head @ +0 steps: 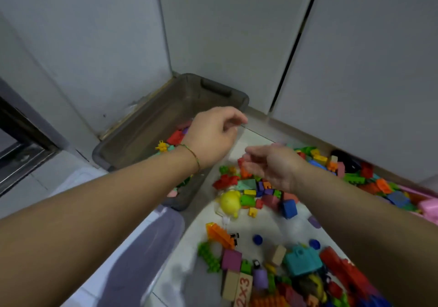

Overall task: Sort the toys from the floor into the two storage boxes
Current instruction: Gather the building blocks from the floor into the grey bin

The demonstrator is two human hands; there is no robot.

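Note:
A smoky grey storage box (142, 126) stands in the corner by the wall, with red bricks (176, 137) and a small yellow piece (162, 146) inside. My left hand (213, 136) hovers over the box's right side, fingers loosely curled, and I see nothing in it. My right hand (272, 164) hangs above the toy pile (256, 188) on the floor, fingers relaxed and blurred, holding nothing. A second pale box with a purple surface (142, 247) lies at the lower left, partly hidden by my left forearm.
More toys cover the floor: a yellow round toy (230, 202), a blue brick (289, 208), a teal block (301, 259), an orange brick (220, 235) and a wooden "2x3" block (244, 290). White cabinet doors (355, 69) close off the back and right.

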